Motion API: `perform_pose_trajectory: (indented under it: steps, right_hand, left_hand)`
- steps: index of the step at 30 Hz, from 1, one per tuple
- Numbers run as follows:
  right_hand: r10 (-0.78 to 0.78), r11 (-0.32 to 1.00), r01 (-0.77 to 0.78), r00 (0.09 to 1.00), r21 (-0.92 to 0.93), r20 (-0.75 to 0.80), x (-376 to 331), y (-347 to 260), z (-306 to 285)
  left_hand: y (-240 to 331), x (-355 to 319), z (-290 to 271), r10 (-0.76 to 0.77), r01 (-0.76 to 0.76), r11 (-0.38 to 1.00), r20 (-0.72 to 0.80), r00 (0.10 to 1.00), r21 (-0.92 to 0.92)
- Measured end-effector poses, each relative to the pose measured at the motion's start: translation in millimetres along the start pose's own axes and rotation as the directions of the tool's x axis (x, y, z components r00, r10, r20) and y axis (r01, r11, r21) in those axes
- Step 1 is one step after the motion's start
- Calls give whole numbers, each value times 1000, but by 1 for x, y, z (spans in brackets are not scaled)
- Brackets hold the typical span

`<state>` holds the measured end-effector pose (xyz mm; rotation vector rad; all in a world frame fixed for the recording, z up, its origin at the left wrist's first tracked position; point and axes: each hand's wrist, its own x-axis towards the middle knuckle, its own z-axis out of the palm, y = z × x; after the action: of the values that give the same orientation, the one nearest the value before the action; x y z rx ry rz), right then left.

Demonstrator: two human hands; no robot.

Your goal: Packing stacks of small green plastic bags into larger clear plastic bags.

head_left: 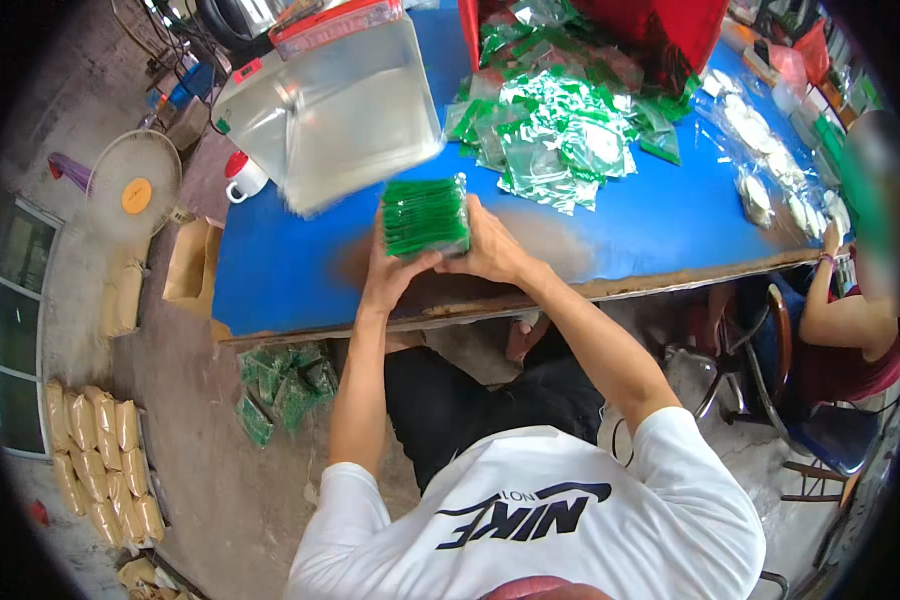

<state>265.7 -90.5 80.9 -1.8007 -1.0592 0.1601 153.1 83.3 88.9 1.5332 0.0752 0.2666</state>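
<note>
Left hand (395, 272) and right hand (488, 250) each clamp their grip on the green packet stack (425, 215), upright on the blue worktop (300, 270); loose packets (555, 130) lie far right. Even side pressure likely keeps edges flush.

Your left hand (395, 275) and right hand (490, 250) clasp a stack of green packets (425, 215) from both sides, standing it on the blue tabletop (290, 270) near its front edge. Just behind the stack sits a clear plastic bin (335, 105). A heap of green-and-silver packets (560, 125) lies farther right, and more packets (285, 385) lie on the floor below.
</note>
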Motion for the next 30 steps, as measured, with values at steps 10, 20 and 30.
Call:
perform_pose_trajectory:
  steps: [10,20,30]
  right_hand:
    - [-13,950,42,995,-309,97,-6,9,-5]
    - [-360,791,282,932,-543,-40,-15,-113,-67]
    - [-207,976,216,948,-14,240,-23,-63,-65]
  left_hand:
    - [2,-1,2,-33,7,971,107,994,239]
    - [53,-26,38,104,-150,863,122,987,482]
    - [41,-59,45,-165,111,977,323,932,180]
